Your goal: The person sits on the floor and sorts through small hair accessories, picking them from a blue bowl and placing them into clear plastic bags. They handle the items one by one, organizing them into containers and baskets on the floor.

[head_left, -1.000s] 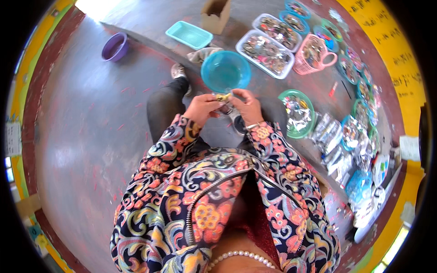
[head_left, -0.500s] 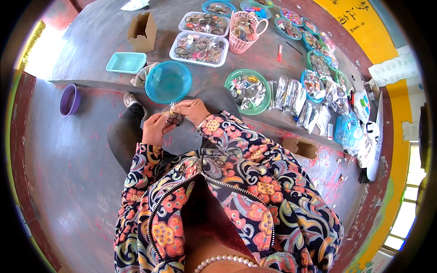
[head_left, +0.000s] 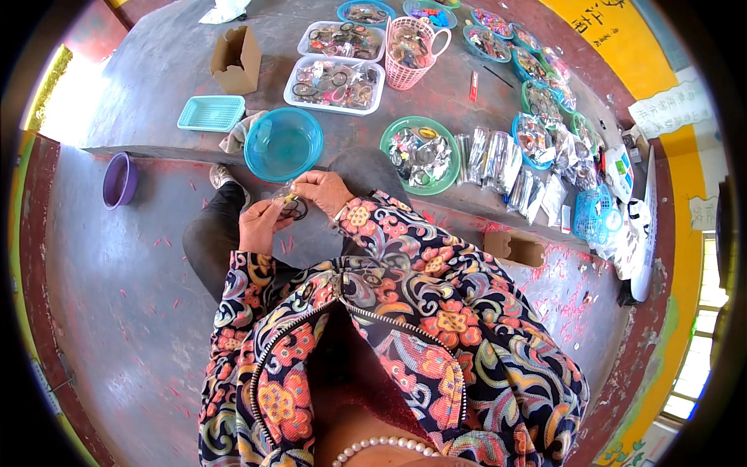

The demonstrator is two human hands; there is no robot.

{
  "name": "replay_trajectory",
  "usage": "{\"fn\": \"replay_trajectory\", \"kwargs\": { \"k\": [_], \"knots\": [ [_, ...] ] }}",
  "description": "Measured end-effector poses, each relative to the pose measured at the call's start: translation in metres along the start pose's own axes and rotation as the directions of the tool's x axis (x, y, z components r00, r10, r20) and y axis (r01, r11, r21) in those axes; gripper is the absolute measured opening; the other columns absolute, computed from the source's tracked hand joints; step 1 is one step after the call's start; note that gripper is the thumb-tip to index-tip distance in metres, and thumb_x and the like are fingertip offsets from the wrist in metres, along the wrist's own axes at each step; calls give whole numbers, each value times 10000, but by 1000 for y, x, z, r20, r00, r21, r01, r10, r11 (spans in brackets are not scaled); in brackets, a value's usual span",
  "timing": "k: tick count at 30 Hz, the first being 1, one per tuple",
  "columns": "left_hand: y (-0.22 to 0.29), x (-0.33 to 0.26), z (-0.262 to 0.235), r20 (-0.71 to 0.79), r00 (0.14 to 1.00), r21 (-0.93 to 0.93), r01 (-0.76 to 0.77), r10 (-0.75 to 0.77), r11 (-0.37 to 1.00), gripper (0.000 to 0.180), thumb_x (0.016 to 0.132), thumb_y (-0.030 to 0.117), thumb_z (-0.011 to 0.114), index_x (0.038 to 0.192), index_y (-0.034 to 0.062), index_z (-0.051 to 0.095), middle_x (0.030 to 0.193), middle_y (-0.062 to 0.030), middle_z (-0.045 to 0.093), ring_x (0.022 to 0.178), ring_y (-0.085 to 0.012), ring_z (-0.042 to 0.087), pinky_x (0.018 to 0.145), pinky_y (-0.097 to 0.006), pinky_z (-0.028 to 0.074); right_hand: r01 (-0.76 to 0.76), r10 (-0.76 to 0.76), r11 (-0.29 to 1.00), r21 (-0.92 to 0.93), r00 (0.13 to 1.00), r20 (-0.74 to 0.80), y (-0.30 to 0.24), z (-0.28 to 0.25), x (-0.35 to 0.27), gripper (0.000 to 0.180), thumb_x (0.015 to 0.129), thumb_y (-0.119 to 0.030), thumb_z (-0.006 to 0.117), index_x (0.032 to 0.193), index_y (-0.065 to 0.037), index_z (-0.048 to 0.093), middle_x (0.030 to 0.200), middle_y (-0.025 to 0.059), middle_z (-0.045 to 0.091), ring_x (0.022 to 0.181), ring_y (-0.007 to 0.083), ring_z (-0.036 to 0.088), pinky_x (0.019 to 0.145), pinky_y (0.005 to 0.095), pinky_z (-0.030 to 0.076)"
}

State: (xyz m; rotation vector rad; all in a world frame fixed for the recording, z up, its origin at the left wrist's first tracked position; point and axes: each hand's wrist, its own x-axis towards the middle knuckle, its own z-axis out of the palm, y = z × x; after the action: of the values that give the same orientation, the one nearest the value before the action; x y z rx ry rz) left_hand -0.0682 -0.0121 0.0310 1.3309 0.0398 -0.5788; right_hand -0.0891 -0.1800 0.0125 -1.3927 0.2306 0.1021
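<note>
My left hand [head_left: 261, 226] and my right hand [head_left: 325, 191] meet in front of me, both pinching a small clear plastic packet [head_left: 289, 204] that holds dark ring-shaped pieces. They hover just below a round blue bowl [head_left: 283, 145] that rests on the edge of a low grey platform [head_left: 156, 78]. A green plate [head_left: 421, 155] heaped with shiny small packets lies to the right of my right hand. My patterned sleeves cover both forearms.
On the platform stand white trays [head_left: 335, 83] of rings, a pink mesh basket [head_left: 411, 44], a teal tray [head_left: 211, 114], a cardboard box [head_left: 236, 60], a row of silver packets [head_left: 498, 163] and several small coloured dishes. A purple bowl [head_left: 119, 180] lies on the floor at left.
The view has swung so the platform and its dishes sit further right and higher. My hands stay together on the small packet, which has shifted a little in my fingers.
</note>
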Motion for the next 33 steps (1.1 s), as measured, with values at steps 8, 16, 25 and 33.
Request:
{"fn": "replay_trajectory", "kwargs": {
  "k": [8, 16, 25, 33],
  "knots": [
    [0, -1, 4, 28, 999, 260, -29, 23, 965, 153, 818, 109, 550, 851, -29, 606, 775, -58, 605, 634, -103, 573, 533, -216, 494, -7, -5, 972, 234, 999, 50, 2, 2, -2, 119, 726, -94, 662, 773, 14, 638, 718, 53, 626, 645, 83, 550, 594, 217, 445],
    [-6, 2, -1, 31, 1000, 186, -12, 6, 982, 160, 822, 123, 547, 866, -19, 605, 766, -54, 603, 629, -102, 566, 498, -215, 478, -22, 22, 991, 129, 1000, -1, -7, 1, -4, 123, 724, -101, 667, 766, 9, 633, 692, 36, 613, 608, 73, 530, 569, 211, 431],
    [-3, 2, 6, -14, 1000, 273, 28, -25, 962, 214, 811, 210, 583, 873, 12, 633, 695, 7, 575, 481, -23, 419, 403, -171, 306, 40, -49, 992, 123, 996, 71, 7, -2, 1, 110, 743, -93, 650, 764, 9, 612, 701, 41, 611, 605, 77, 539, 559, 201, 430],
    [4, -4, 10, -15, 997, 362, -63, 73, 930, 194, 791, 192, 585, 826, 18, 660, 620, 19, 563, 452, -23, 385, 399, -178, 283, 26, -26, 999, 34, 1000, -7, -6, 0, -4, 144, 718, -118, 671, 719, 14, 613, 680, 54, 619, 612, 79, 549, 559, 200, 431]
  ]
}}
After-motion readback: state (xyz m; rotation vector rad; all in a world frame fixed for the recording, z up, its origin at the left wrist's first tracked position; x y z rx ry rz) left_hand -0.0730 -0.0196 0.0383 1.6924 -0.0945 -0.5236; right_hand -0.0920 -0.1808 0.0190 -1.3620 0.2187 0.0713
